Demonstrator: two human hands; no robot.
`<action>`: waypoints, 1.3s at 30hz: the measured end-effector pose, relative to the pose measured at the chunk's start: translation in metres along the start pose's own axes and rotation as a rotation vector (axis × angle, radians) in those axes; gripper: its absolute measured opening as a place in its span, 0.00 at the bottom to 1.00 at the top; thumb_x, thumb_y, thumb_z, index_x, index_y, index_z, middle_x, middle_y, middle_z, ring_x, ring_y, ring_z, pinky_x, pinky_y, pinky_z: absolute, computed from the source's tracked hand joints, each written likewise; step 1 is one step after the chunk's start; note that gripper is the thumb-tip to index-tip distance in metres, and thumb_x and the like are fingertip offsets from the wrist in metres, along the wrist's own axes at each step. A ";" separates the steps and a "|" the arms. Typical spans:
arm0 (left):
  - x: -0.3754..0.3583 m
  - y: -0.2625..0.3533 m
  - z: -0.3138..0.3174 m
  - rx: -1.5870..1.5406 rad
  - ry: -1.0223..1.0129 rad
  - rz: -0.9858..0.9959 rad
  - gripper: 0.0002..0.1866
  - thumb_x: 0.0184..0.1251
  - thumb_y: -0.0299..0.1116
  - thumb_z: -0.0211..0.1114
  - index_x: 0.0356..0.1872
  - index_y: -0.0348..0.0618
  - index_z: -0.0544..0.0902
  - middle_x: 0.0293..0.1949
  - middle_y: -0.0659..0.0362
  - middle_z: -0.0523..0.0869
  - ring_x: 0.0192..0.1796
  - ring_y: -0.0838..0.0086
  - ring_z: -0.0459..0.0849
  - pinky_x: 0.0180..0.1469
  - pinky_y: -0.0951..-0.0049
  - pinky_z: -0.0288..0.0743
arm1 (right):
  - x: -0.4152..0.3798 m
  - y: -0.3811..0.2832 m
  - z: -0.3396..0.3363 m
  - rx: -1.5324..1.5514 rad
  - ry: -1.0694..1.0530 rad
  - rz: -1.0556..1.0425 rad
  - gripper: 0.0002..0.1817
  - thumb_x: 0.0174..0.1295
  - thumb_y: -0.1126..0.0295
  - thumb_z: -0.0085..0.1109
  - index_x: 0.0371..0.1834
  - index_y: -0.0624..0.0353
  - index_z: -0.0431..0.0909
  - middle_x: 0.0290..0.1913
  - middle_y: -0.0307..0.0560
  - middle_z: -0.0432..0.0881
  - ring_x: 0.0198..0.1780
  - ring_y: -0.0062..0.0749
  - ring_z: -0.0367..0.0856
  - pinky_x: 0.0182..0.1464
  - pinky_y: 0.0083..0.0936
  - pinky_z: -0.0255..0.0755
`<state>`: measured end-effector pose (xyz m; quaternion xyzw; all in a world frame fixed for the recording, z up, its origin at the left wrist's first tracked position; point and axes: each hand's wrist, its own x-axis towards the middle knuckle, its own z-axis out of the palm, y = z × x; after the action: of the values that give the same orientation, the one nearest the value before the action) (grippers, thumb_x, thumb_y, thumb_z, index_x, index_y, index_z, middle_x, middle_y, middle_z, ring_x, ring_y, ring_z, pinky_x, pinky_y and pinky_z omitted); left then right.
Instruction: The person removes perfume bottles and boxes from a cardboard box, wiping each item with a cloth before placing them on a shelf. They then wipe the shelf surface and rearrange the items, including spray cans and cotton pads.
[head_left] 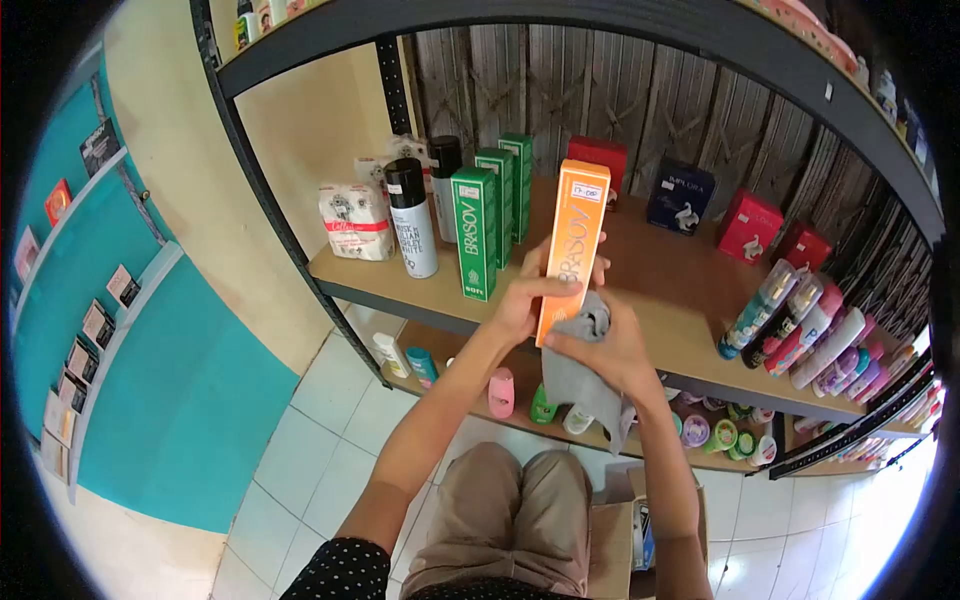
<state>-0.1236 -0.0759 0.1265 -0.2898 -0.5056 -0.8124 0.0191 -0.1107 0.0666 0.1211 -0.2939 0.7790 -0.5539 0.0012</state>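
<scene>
An orange Brasov box (579, 215) with a white price sticker stands nearly upright between my hands, in front of the middle shelf. My left hand (533, 298) wraps round its side, thumb across the front. Lower down, my right hand (615, 352) closes on a grey cloth (582, 378), which hangs below and presses against the bottom of the box. Behind and to the left, several green Brasov boxes (474, 235) stand in a row on the shelf board. Part of the left fingers is hidden behind the orange box.
Left on the shelf (345, 272) are spray cans (411, 220) and a white-red pack (356, 222). Red and navy boxes (681, 195) stand at the back; bottles (757, 310) crowd the right. Jars (722, 436) sit on the lower shelf, and a cardboard box (612, 550) is by my legs.
</scene>
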 end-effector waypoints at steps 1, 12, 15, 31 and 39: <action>0.007 0.001 -0.006 -0.008 -0.059 0.036 0.34 0.42 0.33 0.60 0.55 0.32 0.61 0.36 0.52 0.76 0.49 0.68 0.70 0.53 0.70 0.62 | 0.010 0.003 0.000 -0.008 0.000 -0.008 0.24 0.38 0.67 0.68 0.39 0.65 0.72 0.33 0.42 0.77 0.36 0.22 0.74 0.40 0.23 0.70; -0.064 0.008 -0.027 1.042 0.692 0.455 0.30 0.50 0.30 0.62 0.56 0.40 0.62 0.52 0.52 0.68 0.56 0.65 0.66 0.57 0.63 0.58 | 0.053 0.040 0.015 -0.061 0.046 -0.091 0.25 0.31 0.63 0.70 0.36 0.62 0.76 0.32 0.50 0.80 0.34 0.35 0.78 0.41 0.28 0.69; -0.064 0.008 -0.054 0.962 0.783 0.372 0.31 0.50 0.32 0.63 0.56 0.41 0.61 0.54 0.51 0.65 0.58 0.63 0.64 0.57 0.60 0.57 | 0.056 0.051 0.025 -0.105 0.077 -0.104 0.25 0.31 0.63 0.70 0.36 0.61 0.76 0.31 0.50 0.80 0.34 0.38 0.77 0.41 0.29 0.68; -0.055 0.001 -0.103 0.680 0.378 0.028 0.26 0.57 0.32 0.59 0.55 0.35 0.60 0.47 0.54 0.72 0.51 0.74 0.70 0.53 0.75 0.63 | 0.069 0.053 0.038 -0.157 0.085 -0.043 0.23 0.29 0.64 0.70 0.31 0.61 0.75 0.28 0.52 0.78 0.31 0.42 0.76 0.36 0.31 0.68; -0.061 -0.001 -0.097 0.730 0.423 0.046 0.27 0.58 0.31 0.59 0.56 0.35 0.59 0.50 0.54 0.69 0.54 0.72 0.68 0.57 0.72 0.59 | 0.063 0.047 0.038 -0.258 0.082 0.040 0.28 0.30 0.60 0.70 0.38 0.61 0.74 0.37 0.57 0.77 0.41 0.51 0.73 0.44 0.36 0.65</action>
<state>-0.1169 -0.1719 0.0645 -0.1020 -0.7385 -0.6210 0.2420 -0.1719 0.0154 0.0864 -0.2532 0.8488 -0.4606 -0.0575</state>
